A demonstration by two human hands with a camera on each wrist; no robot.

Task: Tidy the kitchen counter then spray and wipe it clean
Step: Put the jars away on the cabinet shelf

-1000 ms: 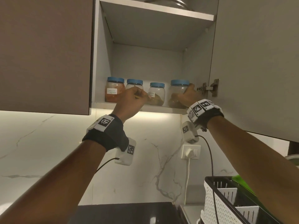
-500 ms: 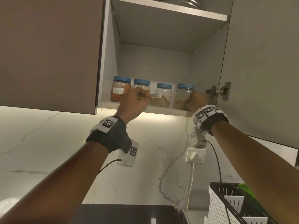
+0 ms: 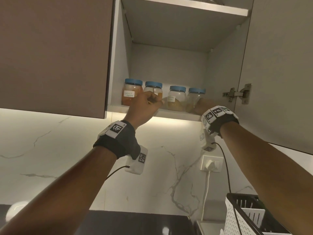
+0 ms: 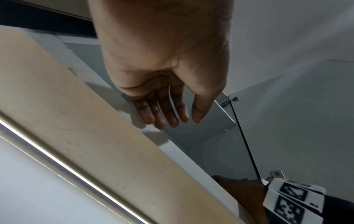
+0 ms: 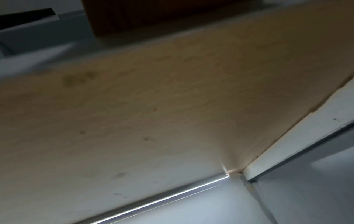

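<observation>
Marble backsplash [image 3: 50, 150] glows beneath the open cabinet [image 3: 169, 114].

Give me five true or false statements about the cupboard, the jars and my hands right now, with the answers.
1. Four blue-lidded jars stand in a row on the lower shelf. True.
2. The leftmost jar carries a label reading chilli powder. True.
3. The cupboard door on the right is closed. False: it stands open, its hinge showing.
4. The left hand grips a jar. False: the left wrist view shows its fingers relaxed and holding nothing.
5. The right hand is at the rightmost jar. True, though whether it grips the jar cannot be told.
</observation>
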